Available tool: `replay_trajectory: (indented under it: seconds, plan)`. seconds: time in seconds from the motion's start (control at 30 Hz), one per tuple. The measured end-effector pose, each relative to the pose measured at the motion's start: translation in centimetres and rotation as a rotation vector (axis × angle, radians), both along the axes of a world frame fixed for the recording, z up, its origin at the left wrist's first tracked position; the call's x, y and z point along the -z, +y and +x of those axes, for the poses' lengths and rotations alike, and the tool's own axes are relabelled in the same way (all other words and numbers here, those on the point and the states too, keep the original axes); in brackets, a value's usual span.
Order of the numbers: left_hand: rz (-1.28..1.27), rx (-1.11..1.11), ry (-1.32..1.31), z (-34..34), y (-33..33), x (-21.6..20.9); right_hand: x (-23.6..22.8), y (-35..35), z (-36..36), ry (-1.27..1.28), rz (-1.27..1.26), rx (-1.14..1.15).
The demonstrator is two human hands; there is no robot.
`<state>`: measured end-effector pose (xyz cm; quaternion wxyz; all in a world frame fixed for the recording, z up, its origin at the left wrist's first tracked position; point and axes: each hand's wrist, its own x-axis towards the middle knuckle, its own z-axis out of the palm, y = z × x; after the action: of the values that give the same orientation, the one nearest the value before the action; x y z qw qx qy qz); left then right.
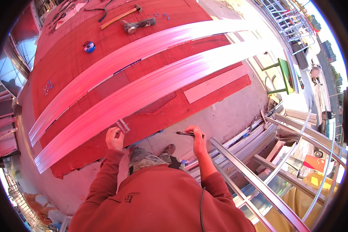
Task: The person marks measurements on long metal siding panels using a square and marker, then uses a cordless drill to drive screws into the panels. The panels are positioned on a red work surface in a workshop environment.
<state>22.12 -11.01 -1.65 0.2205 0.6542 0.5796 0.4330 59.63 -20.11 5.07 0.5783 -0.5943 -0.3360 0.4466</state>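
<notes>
My left hand (pixel 114 138) is closed on a short metal profile piece (pixel 123 126) with a slotted cross-section, beside the near edge of a long shiny metal profile (pixel 116 104). My right hand (pixel 198 142) grips a dark pen (pixel 185 133), its tip pointing left, in the air over the concrete floor. A second long metal profile (pixel 104 71) lies beyond the first, roughly parallel to it. Both rest on a red covered work surface (pixel 69 65).
A hammer (pixel 121 17), a cordless drill (pixel 138 25) and a blue tape measure (pixel 89 47) lie on the far part. Small screws (pixel 48 87) are scattered at left. A flat strip (pixel 216 84) lies right. Metal frames (pixel 259 185) and stacked profiles (pixel 243 145) stand close at my right.
</notes>
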Motion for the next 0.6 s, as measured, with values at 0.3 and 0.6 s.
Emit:
replay_trajectory:
  seconds: [0.3, 0.6]
  plan:
    - [0.029, 0.287, -0.054, 21.1, 7.5, -3.4, -3.6, -1.6, 16.8, 0.507, -0.059, 0.392]
    - [0.069, 0.309, -0.158, 39.6, 16.4, -3.3, -5.1, 2.9, 30.6, 0.451, -0.13, 0.554]
